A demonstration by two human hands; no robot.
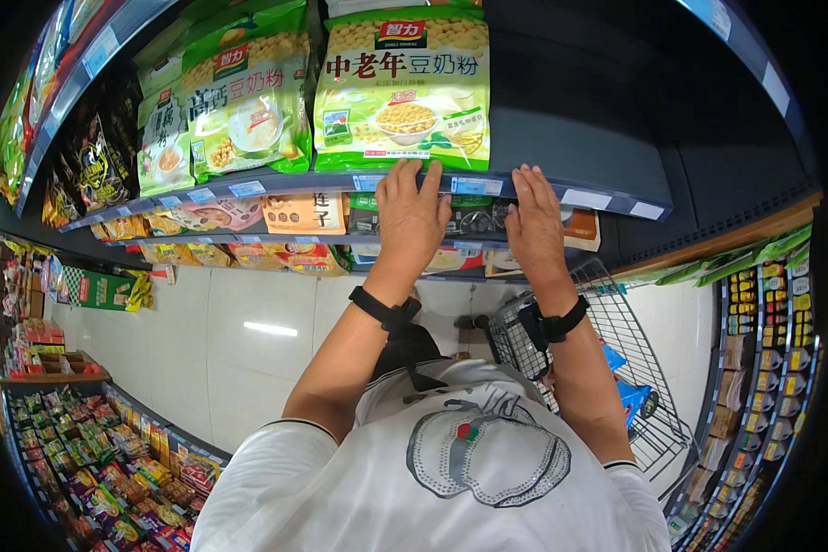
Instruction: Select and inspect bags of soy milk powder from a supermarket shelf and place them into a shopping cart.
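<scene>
My left hand point(412, 217) lies palm down over the shelf's front edge, its fingertips at the bottom of a green bag of soy milk powder point(401, 90). That bag stands upright, facing me. Further right, my right hand point(537, 224) rests over the same shelf edge point(479, 185), fingers lying on the bare shelf board point(559, 117). Neither hand grips anything. To the left stands another green soy milk powder bag point(245, 96), beside a paler green pouch point(164, 131). Both wrists wear black straps.
Lower shelves hold more packets, including an orange-and-white pouch point(305, 212). A wire shopping cart point(635, 359) with blue packages point(633, 400) stands close on my right. Snack bins point(103, 462) are behind left, and stocked shelves point(752, 386) line the far right. Tiled floor point(262, 359) lies between.
</scene>
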